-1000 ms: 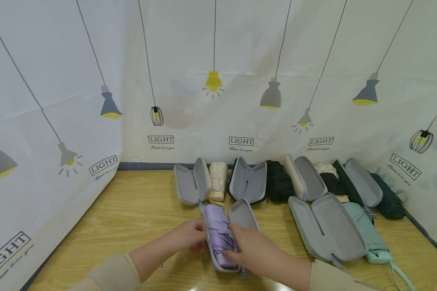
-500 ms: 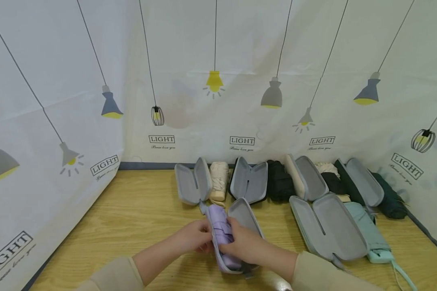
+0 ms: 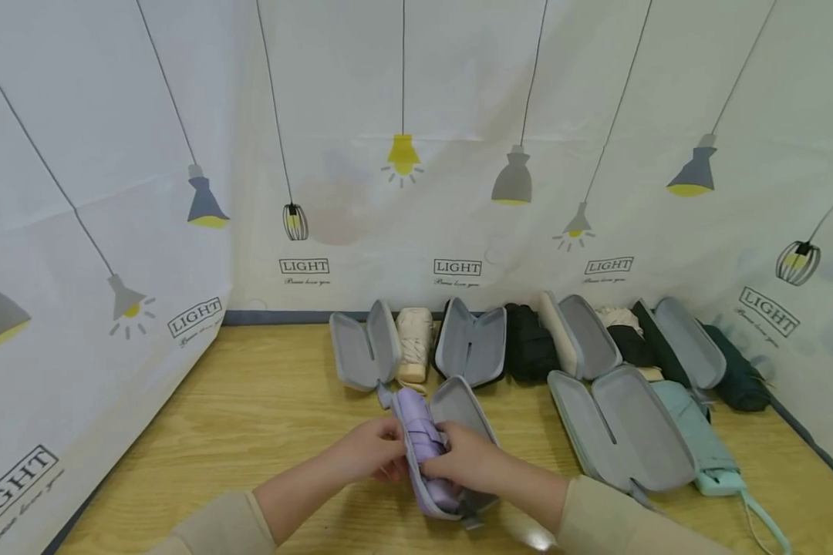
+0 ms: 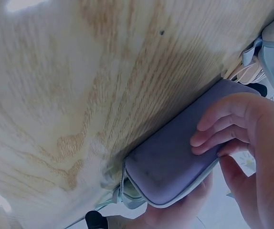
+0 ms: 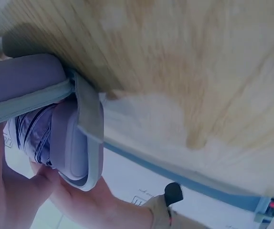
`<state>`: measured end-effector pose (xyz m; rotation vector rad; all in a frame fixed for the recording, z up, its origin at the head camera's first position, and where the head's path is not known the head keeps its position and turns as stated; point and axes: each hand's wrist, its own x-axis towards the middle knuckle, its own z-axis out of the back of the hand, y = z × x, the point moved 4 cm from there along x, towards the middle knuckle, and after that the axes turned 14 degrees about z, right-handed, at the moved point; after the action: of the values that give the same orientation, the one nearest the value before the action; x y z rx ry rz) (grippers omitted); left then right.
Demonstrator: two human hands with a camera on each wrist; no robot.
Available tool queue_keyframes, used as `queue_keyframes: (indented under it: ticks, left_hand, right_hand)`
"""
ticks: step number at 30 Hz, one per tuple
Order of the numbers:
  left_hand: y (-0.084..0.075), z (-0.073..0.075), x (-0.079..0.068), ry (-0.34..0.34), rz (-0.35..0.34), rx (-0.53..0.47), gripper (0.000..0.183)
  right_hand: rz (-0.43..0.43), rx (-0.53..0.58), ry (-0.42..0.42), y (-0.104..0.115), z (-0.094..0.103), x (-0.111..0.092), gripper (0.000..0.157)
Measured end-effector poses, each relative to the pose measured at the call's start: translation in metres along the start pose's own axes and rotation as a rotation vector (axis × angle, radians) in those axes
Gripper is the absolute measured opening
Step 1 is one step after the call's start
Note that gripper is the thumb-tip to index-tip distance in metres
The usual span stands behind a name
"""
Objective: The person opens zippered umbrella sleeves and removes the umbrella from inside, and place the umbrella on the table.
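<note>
A folded lilac umbrella [image 3: 413,406] lies lengthwise in one half of an open purple case with grey lining [image 3: 458,402]. My right hand [image 3: 468,456] grips the umbrella from the right, thumb and fingers across its wrapped cloth. At the case's left rim, my left hand [image 3: 373,449] pinches the edge. The left wrist view shows those fingers against the smooth purple shell [image 4: 170,148], with the thumb at the rim. In the right wrist view, the umbrella's rounded end [image 5: 72,148] sits inside the case's end, beside a grey strap [image 5: 89,107].
Behind stand an open grey-lined case [image 3: 364,351], a cream umbrella [image 3: 413,343], a black-edged case [image 3: 468,347] and a black umbrella [image 3: 530,343]. To the right are a large open case [image 3: 642,432], a mint umbrella [image 3: 694,428] and a dark green umbrella [image 3: 736,366].
The case's near end has shifted slightly right, and its umbrella half tilts more toward the right hand. The right hand has moved a little up along the umbrella. The left hand keeps hold of the rim.
</note>
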<state>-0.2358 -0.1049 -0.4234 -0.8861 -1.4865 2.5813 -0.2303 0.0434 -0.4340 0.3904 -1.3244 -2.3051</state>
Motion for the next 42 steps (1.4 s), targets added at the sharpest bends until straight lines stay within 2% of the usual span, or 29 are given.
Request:
queue_keyframes:
  ticks: [4, 8, 13, 16, 20, 23, 30, 36, 42]
  left_hand:
    - [0.000, 0.000, 0.002, 0.005, -0.005, -0.003, 0.005]
    - [0.000, 0.001, 0.003, 0.011, -0.010, -0.019, 0.006]
    - [-0.002, 0.001, 0.002, 0.019, -0.019, -0.039, 0.007]
    - [-0.003, 0.001, 0.001, 0.017, -0.022, -0.028, 0.006]
    - [-0.002, 0.000, -0.001, 0.009, -0.019, -0.026, 0.005]
    - [0.000, -0.001, -0.002, 0.001, -0.021, -0.029, 0.005]
    - [0.005, 0.001, -0.001, -0.006, -0.034, -0.027, 0.004]
    - [0.013, 0.008, 0.002, -0.020, -0.036, -0.022, 0.006]
    - [0.022, 0.021, 0.004, -0.055, -0.010, -0.015, 0.005]
  right_hand:
    - [-0.016, -0.030, 0.016, 0.002, -0.001, 0.002, 0.044]
    - [-0.021, -0.039, 0.006, 0.005, 0.000, 0.002, 0.036]
    - [-0.023, 0.007, 0.002, 0.008, 0.001, 0.002, 0.023]
    - [-0.053, 0.096, -0.007, 0.007, 0.002, 0.001, 0.025]
    - [-0.091, 0.352, -0.028, 0.005, 0.001, -0.001, 0.031]
    - [-0.084, 0.492, -0.021, 0.005, 0.002, -0.001, 0.039]
    - [-0.077, 0.473, -0.011, 0.001, 0.003, -0.002, 0.070]
    - [-0.049, 0.493, -0.089, 0.006, 0.008, -0.007, 0.070]
    - [-0.036, 0.449, -0.242, 0.020, 0.030, -0.013, 0.064]
